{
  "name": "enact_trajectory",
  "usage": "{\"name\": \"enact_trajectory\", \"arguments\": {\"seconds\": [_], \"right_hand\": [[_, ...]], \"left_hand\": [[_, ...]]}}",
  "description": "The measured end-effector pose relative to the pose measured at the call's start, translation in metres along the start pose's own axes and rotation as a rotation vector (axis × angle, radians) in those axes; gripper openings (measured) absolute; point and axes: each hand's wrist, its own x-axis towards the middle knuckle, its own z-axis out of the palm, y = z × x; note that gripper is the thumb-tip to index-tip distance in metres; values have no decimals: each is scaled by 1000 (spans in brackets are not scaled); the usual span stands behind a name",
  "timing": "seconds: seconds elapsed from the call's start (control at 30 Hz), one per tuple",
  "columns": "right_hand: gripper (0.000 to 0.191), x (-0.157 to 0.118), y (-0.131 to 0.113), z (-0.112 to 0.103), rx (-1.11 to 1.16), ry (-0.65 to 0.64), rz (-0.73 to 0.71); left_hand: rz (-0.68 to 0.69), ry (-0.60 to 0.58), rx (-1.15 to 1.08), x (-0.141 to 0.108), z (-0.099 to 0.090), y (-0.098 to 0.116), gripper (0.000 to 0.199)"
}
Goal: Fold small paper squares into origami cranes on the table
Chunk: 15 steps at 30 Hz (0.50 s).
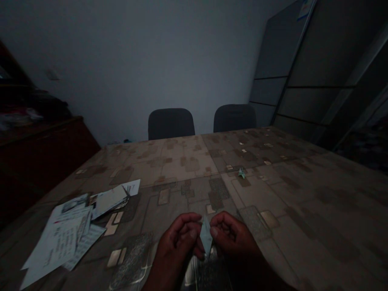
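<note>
- The left hand (pixel 178 238), at bottom centre, has its grip closed, curled fingers pinching the pale blue folded paper (pixel 206 236).
- The right hand (pixel 232 234) grips the same paper from the other side, its thumb against it.
- That paper hangs between both hands, point downward, above the tabletop (pixel 281 210).
- A small folded paper figure (pixel 241 173) sits on the tabletop, centre right.
- Loose written sheets (pixel 60 238) lie at lower left.
- Two dark chairs (pixel 171 123) stand beyond the far edge.
</note>
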Motion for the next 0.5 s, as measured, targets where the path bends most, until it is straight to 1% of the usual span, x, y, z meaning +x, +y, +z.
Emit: {"name": "enact_trajectory", "arguments": {"seconds": [0.1, 0.2, 0.37, 0.5], "right_hand": [[21, 1, 4, -2, -26, 9, -7], [21, 2, 4, -2, -32, 6, -8], [22, 0, -1, 0, -24, 8, 9], [21, -3, -7, 3, -29, 40, -5]], "left_hand": [[-20, -17, -5, 0, 0, -1, 23], [-62, -7, 1, 0, 2, -2, 25], [-50, 26, -18, -1, 4, -3, 28], [-38, 53, -32, 2, 1, -3, 24]]}}
